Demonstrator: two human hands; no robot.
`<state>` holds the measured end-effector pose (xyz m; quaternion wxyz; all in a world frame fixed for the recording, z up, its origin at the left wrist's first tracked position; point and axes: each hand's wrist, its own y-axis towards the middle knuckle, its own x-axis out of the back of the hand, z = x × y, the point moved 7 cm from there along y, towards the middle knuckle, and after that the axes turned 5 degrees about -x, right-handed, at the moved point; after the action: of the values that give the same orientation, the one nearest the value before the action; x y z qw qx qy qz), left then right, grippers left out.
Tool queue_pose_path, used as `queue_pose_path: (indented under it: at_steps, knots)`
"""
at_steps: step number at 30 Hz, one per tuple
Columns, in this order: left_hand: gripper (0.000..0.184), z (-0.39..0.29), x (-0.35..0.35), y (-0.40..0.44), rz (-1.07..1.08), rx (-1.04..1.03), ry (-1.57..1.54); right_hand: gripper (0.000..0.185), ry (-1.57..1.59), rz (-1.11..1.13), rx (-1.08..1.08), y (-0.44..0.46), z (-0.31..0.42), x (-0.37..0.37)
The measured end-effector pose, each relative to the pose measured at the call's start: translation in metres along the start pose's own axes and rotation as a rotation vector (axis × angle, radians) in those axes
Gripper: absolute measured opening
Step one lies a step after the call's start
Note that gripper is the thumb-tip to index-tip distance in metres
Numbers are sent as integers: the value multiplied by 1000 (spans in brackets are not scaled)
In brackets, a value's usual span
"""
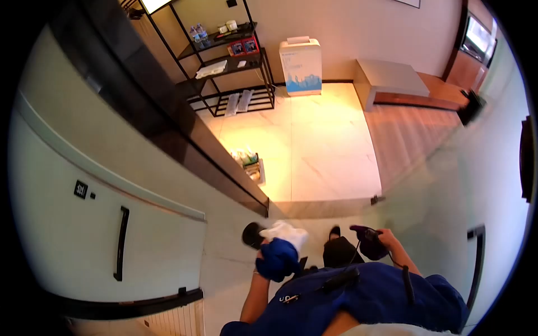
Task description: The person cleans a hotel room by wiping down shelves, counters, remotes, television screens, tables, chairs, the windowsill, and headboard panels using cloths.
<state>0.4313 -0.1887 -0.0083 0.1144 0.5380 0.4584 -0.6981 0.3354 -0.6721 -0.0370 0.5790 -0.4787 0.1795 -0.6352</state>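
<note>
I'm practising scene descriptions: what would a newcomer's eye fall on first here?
Probably the warm light pooling on the pale floor beyond the threshold. Next, the white unit with a blue skyline against the far wall, then the bright blue cloth bundled at the end of the left arm.

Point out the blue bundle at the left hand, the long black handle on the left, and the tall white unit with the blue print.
Blue bundle (278, 259): head view, middle of its crumpled surface.
Black handle (121, 243): head view, middle of its bar.
White unit (301, 66): head view, front face.
</note>
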Motion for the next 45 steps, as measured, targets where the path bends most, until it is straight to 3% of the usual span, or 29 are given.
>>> queue_pose_path:
  at_steps: [1, 2, 3, 4, 5, 6, 7, 8, 9, 11, 13, 15, 18, 21, 22, 23, 25, 27, 28, 29, 31, 33, 34, 35, 36, 37, 39, 43, 45]
  knots:
    - [51, -91, -104, 26, 45, 3, 25, 45, -14, -148, 111, 77, 85, -13]
    - [50, -12, -101, 51, 81, 71, 56, 42, -142, -242, 6, 94, 0, 24]
    - [48, 4, -131, 79, 157, 113, 144, 40, -34, -203, -51, 95, 49, 33]
    - [44, -63, -219, 87, 171, 54, 270, 39, 75, -170, -111, 74, 122, 43]
    - [44, -41, -211, 108, 161, 63, 232, 37, 180, -144, -174, 55, 196, 51]
    - [42, -73, -239, 138, 225, -162, 717, 37, 419, -77, 14, 102, 222, 54]
    - [41, -122, -296, 144, 274, -408, 1231, 36, 408, -25, 46, 130, 286, 49]
    - [39, -155, -330, 156, 302, -653, 1748, 34, 686, 127, 9, 176, 333, 41]
    - [39, -174, -338, 178, 102, -377, 1315, 31, 936, 279, -88, 210, 367, 36]
    - [42, -189, -404, 174, 204, -180, 1198, 33, 1145, 575, -36, 233, 470, 13]
    - [43, -223, -436, 198, 229, -168, 1266, 40, 1059, 757, 62, 219, 571, 3]
    - [47, -221, -450, 261, 323, -179, 1299, 41, 900, 810, 114, 234, 654, -8]
    - [42, -297, -486, 283, 284, -288, 1349, 43, 759, 847, 188, 255, 753, -20]
    - [41, -349, -514, 321, 224, -405, 1224, 45, 735, 800, 207, 292, 799, 0]
    - [37, -367, -515, 367, 197, -435, 1254, 45, 686, 732, 212, 315, 820, 43]
    - [33, -393, -513, 359, 128, -385, 1368, 46, 749, 787, 220, 311, 828, 26]
    - [29, -421, -532, 412, 166, -454, 1245, 51, 800, 794, 206, 334, 846, 91]
    - [26, -457, -558, 414, 25, -373, 1380, 53, 868, 705, 284, 351, 873, 110]
    - [26, -472, -557, 432, 37, -386, 1326, 47, 1012, 767, 81, 385, 862, 132]
    - [26, -492, -575, 433, 68, -454, 1291, 43, 1029, 641, 74, 408, 864, 139]
    - [26, -542, -610, 446, 124, -433, 1241, 40, 1197, 643, 126, 443, 867, 158]
    - [27, -588, -634, 451, 20, -415, 1399, 39, 1272, 561, -6, 491, 860, 158]
    - [28, -616, -666, 467, 100, -517, 1303, 42, 1207, 454, -93, 514, 845, 168]
    - [28, -635, -678, 462, -24, -448, 1448, 42, 1216, 472, -102, 530, 851, 152]
    - [29, -656, -694, 462, 14, -534, 1482, 44, 1191, 455, -190, 549, 842, 129]
    - [29, -685, -730, 494, 61, -582, 1319, 46, 1107, 383, -309, 570, 842, 158]
    - [30, -721, -757, 494, 134, -685, 1448, 52, 1102, 468, -312, 591, 856, 115]
    - [28, -801, -840, 537, 72, -777, 1510, 52, 903, 438, -255, 640, 964, 93]
    - [24, -833, -881, 556, 61, -810, 1366, 46, 508, 363, 22, 652, 1050, 101]
